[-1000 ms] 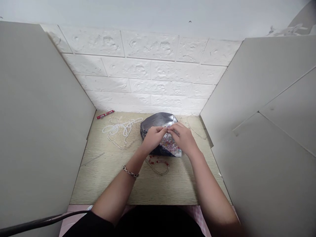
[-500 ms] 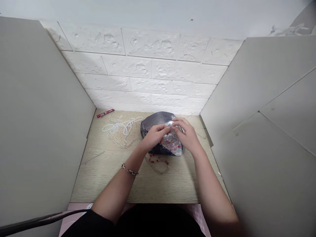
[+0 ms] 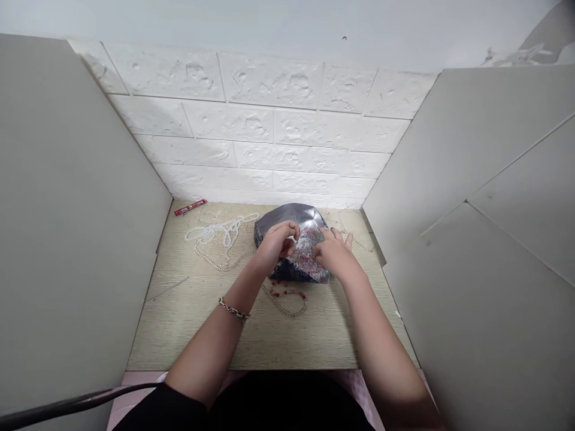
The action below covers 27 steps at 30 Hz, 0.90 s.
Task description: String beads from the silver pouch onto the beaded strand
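My left hand (image 3: pixel 281 242) is above the left part of an opened silver-and-dark bag (image 3: pixel 287 214), its fingers curled in a pinch. Whatever the fingertips hold, if anything, is too small to make out. Many small multicoloured beads (image 3: pixel 309 248) lie in the bag. My right hand (image 3: pixel 336 254) reaches over the bag's right side, fingers apart, with fingertips at the beads. Just in front of the bag, a strand of pale and red beads (image 3: pixel 294 312) lies looped on the table.
On the table (image 3: pixel 202 335), left of the bag, lie white bead strands (image 3: pixel 231 227) and a pearl-like string (image 3: pixel 211 261). A red narrow packet (image 3: pixel 190 207) is at the back left corner. Grey panels (image 3: pixel 81 209) flank the table, and a white brick-pattern wall (image 3: pixel 251 126) stands behind.
The hands have moved apart from where they met over the bag. My right hand has lowered to the beads with its fingers spread; my left has shifted slightly left and curled.
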Each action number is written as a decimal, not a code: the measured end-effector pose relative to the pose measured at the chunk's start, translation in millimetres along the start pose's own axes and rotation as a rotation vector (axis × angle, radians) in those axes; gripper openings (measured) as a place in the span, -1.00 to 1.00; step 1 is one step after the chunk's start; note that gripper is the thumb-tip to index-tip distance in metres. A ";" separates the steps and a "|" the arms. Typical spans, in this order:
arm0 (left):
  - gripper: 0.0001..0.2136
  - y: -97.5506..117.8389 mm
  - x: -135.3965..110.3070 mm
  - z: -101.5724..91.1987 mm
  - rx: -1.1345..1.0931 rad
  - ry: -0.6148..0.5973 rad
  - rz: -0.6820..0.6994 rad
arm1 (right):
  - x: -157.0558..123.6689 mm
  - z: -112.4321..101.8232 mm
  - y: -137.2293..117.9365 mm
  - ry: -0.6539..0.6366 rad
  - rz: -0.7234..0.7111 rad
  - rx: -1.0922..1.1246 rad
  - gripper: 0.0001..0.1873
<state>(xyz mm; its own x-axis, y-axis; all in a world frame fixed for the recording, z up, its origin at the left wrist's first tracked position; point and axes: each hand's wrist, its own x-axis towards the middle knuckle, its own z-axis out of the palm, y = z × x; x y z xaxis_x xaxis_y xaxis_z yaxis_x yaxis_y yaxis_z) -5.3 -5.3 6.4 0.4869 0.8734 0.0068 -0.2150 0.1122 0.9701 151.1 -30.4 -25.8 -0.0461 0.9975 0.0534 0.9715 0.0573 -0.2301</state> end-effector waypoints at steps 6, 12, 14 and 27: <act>-0.96 -0.4 -0.5 -1.7 -0.166 -0.058 0.080 | 3.2 9.5 3.5 0.073 -0.054 0.066 -0.90; -0.95 -0.3 -0.8 -4.4 -0.226 -0.082 0.080 | 4.5 15.2 3.6 0.074 -0.061 0.112 -0.85; -0.95 0.4 -1.0 -4.2 -0.229 -0.088 0.074 | 4.9 13.0 1.8 0.086 -0.047 0.134 -0.85; -0.83 0.7 -1.0 4.3 0.149 0.079 0.049 | 9.0 -13.4 -16.2 0.236 -0.077 1.277 -0.77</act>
<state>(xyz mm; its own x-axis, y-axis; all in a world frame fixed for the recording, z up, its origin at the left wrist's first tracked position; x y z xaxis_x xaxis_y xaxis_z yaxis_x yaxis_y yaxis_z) -2.3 -8.1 8.0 0.4097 0.9113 0.0417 -0.1064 0.0023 0.9943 138.0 -22.9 -8.6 0.0772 0.9660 0.2468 0.0551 0.2430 -0.9684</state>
